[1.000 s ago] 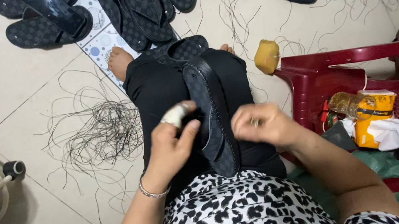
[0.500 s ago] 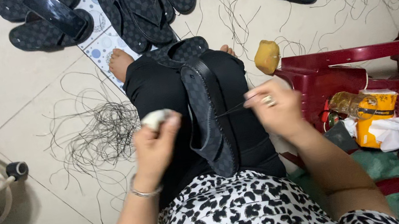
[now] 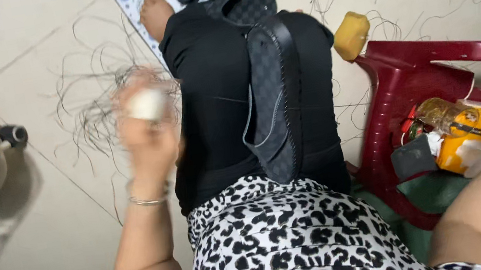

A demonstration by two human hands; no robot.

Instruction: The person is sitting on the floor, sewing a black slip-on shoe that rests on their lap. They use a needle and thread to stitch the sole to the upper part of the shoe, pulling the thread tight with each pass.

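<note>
On the pale tiled floor (image 3: 38, 208), the blurred left hand (image 3: 148, 127) is raised, clenched, left of the dark patterned slipper sole (image 3: 271, 84) on the lap; the right hand is out of view.

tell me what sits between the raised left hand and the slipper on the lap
In the head view, only the black-clad thigh lies between the left hand and the slipper, crossed by a thin dark thread.

Head camera looks down, close
</note>
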